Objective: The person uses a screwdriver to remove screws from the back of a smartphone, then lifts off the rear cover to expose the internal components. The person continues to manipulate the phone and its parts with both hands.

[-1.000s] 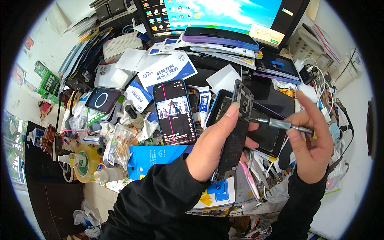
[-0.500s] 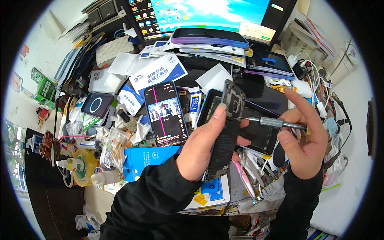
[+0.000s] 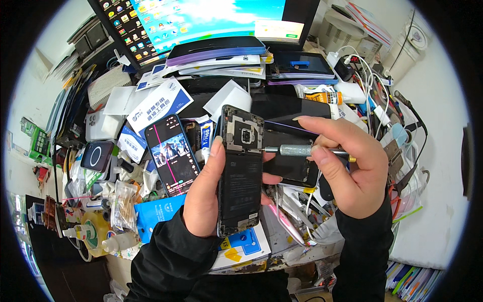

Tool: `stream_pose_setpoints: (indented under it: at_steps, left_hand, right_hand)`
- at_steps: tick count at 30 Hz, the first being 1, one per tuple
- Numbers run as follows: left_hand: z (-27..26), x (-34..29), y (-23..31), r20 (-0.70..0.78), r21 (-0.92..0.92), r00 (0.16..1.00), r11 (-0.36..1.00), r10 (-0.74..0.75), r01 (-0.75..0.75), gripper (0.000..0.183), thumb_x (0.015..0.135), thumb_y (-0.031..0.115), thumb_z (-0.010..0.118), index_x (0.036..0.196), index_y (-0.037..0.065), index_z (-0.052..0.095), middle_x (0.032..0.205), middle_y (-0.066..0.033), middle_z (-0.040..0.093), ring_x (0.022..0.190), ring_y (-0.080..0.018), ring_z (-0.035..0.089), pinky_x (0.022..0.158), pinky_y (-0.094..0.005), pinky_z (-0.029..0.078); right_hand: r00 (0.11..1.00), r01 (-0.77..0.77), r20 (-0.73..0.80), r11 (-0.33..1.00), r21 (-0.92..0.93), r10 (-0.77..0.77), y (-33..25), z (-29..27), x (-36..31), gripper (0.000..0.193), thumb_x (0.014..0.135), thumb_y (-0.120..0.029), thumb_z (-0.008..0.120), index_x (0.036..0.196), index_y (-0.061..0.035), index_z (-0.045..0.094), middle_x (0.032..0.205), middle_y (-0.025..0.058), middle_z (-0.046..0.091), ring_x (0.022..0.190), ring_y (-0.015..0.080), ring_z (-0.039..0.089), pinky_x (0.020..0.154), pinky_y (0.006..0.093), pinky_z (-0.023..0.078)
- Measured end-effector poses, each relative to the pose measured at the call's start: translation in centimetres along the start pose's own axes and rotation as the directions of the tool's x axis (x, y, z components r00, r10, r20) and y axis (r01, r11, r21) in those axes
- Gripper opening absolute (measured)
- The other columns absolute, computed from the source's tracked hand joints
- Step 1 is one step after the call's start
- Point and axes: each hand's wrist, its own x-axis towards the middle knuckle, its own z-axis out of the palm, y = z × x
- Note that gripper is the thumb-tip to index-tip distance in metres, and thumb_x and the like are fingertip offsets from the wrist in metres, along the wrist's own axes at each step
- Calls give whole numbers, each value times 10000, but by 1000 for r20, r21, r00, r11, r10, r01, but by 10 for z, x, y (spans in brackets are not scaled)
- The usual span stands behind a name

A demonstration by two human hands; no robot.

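Observation:
My left hand [image 3: 200, 204] is wrapped round a phone with its back cover off [image 3: 240, 183], held nearly upright with its inside facing me. The thumb lies along its left edge, and fingertips come out past the right edge. A black battery fills the middle, below a grey camera bracket [image 3: 240, 130]. Between the thumb and fingers of my right hand [image 3: 359, 173] is a screwdriver with a knurled metal handle [image 3: 296, 150]. It lies almost level, its thin tip at the phone's right edge just under the bracket; whether it touches a screw is too small to tell.
Left of my hands lies a lit phone [image 3: 173, 156] with a pink line down its screen. Behind are white-and-blue packets [image 3: 158, 103], stacked phones [image 3: 216, 49] and a monitor [image 3: 211, 20]. Loose cables [image 3: 375, 85] hang at right. Bottles [image 3: 121, 241] and a cotton-swab bag [image 3: 123, 206] stand left.
The held phone has turned from a steep tilt so its inside faces me more fully. The screwdriver tip stays at its edge. The whole view has shifted, with the desk things now further left.

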Motion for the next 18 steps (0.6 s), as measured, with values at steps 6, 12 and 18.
stream_pose_setpoints:
  at_steps: [6,12,18]
  left_hand:
    - [-2,0,0,1,-40,1000,999,15,-15,684,1112,557,276,1503,19,435,1399,-220,584,1140,-377,682,839,-468,635]
    - [2,2,-3,-47,-25,994,995,95,-96,759,1092,592,230,1579,19,335,1500,-289,483,1305,-418,585,889,-536,636]
    - [3,2,-3,-33,-64,999,998,23,-25,723,1105,577,271,1512,-3,414,1460,-207,547,1361,-311,545,1002,-492,584]
  right_hand:
    - [999,-18,-26,1000,5,18,2,-5,-2,331,915,12,628,1236,32,704,843,50,654,762,119,623,734,254,480]
    - [995,-100,-17,993,-64,99,8,-5,-2,273,898,3,671,1165,-9,730,969,159,744,798,258,712,740,323,548]
    - [989,-134,44,986,-100,139,6,-4,-3,261,898,5,679,1153,-10,736,1008,160,754,838,253,730,761,322,562]
